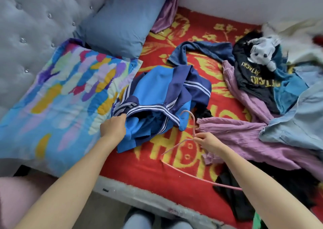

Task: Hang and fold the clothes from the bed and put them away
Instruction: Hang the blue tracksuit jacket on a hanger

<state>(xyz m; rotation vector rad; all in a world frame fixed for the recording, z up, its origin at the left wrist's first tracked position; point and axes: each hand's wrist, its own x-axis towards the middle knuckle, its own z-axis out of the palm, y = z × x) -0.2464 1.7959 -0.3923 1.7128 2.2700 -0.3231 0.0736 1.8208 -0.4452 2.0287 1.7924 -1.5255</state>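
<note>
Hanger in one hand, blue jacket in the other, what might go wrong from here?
The hanger has its hook by the cuff of the purple sweater and may snag the knit. The jacket is bunched, the left hand gripping one edge, so the hanger could go in twisted. The hanger's far end may drag the black garment.

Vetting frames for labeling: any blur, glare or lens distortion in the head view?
Head view: soft, even light, no glare or hard shadows; wide-angle bend curves the headboard; blur smears the white bedding at top right; jacket and hanger in the centre read clearly.
</note>
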